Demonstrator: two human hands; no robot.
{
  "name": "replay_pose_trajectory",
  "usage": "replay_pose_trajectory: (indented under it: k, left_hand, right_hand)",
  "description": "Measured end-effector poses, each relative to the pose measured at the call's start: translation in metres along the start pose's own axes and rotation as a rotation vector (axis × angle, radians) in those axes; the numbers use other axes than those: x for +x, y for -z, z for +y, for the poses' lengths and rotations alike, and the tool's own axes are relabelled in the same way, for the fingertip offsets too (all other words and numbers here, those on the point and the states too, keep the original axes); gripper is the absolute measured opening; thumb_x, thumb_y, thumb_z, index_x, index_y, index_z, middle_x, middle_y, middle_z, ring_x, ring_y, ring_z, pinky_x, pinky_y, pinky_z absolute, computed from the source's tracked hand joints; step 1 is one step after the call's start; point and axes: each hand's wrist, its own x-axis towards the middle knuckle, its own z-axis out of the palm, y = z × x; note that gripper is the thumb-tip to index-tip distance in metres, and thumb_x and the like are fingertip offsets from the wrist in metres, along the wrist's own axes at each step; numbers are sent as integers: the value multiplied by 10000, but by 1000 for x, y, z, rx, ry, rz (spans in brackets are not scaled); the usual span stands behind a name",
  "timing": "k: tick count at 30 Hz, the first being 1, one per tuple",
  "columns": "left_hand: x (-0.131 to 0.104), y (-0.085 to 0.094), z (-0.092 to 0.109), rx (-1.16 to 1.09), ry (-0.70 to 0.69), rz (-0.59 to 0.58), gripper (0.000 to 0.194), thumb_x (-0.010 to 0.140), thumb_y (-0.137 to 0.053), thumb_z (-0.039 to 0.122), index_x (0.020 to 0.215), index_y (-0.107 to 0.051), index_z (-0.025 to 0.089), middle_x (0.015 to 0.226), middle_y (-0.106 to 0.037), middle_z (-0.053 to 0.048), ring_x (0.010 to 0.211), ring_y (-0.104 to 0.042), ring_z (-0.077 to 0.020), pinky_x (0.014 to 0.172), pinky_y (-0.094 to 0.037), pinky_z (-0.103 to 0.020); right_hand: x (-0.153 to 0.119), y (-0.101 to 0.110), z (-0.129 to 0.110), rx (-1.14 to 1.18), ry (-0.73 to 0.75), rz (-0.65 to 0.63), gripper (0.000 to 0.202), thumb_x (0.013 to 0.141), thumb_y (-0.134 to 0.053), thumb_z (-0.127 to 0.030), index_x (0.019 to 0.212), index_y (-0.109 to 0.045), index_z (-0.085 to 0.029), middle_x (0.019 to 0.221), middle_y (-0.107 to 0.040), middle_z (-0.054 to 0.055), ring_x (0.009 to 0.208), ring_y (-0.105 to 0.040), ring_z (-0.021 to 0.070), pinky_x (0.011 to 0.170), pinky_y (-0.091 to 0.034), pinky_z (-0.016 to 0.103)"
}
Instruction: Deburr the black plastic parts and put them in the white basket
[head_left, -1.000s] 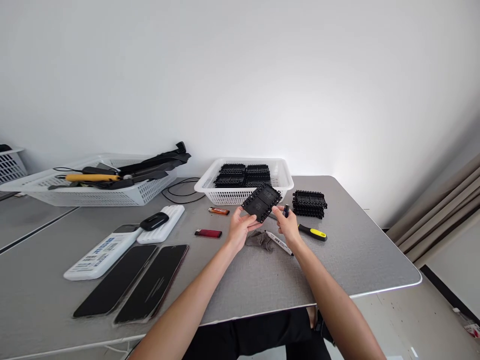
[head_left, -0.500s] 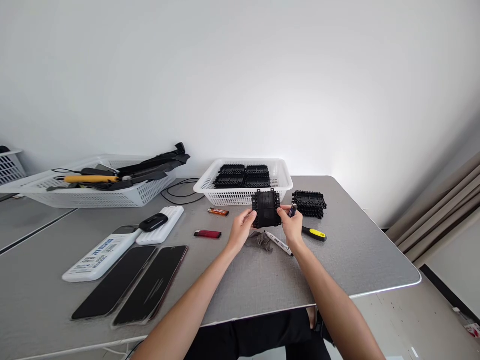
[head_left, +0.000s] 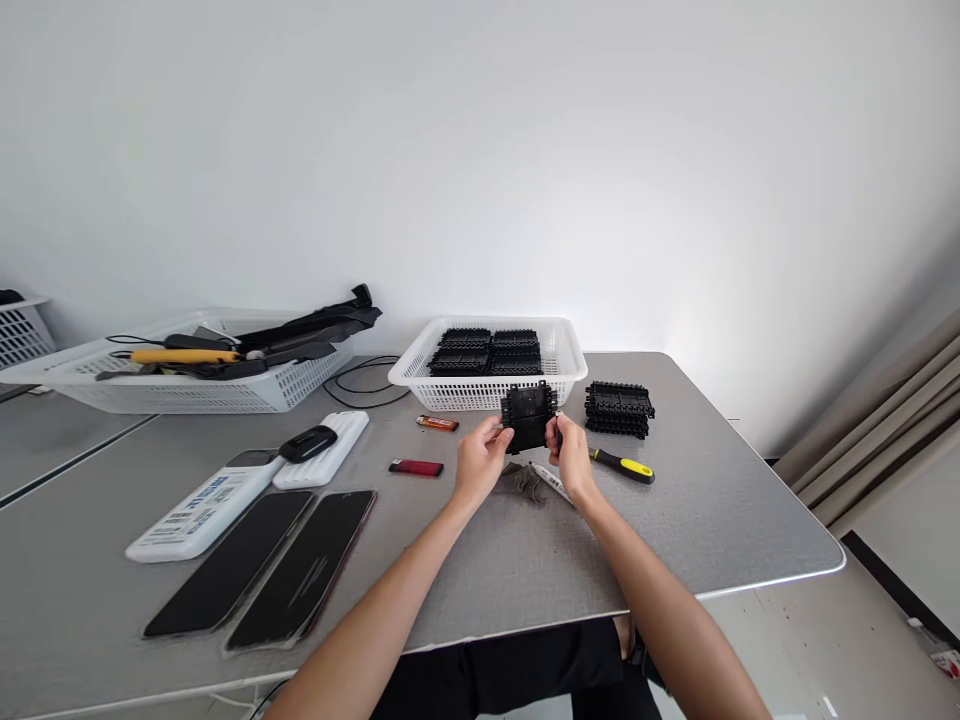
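Note:
My left hand [head_left: 482, 458] pinches the left edge of a black plastic plate [head_left: 529, 415] with toothed sides, held up above the table. Closed around a small dark lighter [head_left: 559, 432], my right hand [head_left: 571, 455] is at the plate's right edge. Most of the lighter is hidden by the fingers. Beneath the hands lie a crumpled grey cloth [head_left: 523, 483] and a white marker [head_left: 551, 480], whose lower end my right hand and wrist partly cover. A yellow-and-black handled tool [head_left: 630, 467] rests just right of my right hand.
Behind the hands, a white basket [head_left: 403, 372] holds stacked black plates; another stack [head_left: 619, 408] stands to the right. An orange lighter [head_left: 437, 423], a red lighter [head_left: 416, 467], phones [head_left: 304, 570], power banks [head_left: 202, 510] and a tool basket [head_left: 225, 395] occupy the left side.
My right hand has shifted slightly left and turned, bringing the lighter from pointing up to the plate's right edge. The plate has tilted a little and moved slightly left.

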Motion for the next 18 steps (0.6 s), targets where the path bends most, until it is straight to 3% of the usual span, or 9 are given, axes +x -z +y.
replay_pose_trajectory:
  k: [8,18]
  left_hand:
    - [-7,-5,7,18,-56,-34,240,865,-567,369,993,-637,179,940,-756,-95,851,-724,-234,755,-554,-317]
    - [-10,-7,4,74,-111,-64,247,873,-555,364,1027,-646,194,961,-754,-89,890,-729,-246,817,-577,-351]
  right_hand:
    - [1,-8,6,122,-160,-226,292,763,-461,-472,670,-382,-207,609,-321,-35,511,-248,93,430,-103,197]
    - [2,-5,3,212,-248,-214,220,766,-408,-393,665,-344,-209,589,-274,-44,475,-187,85,405,-67,194]
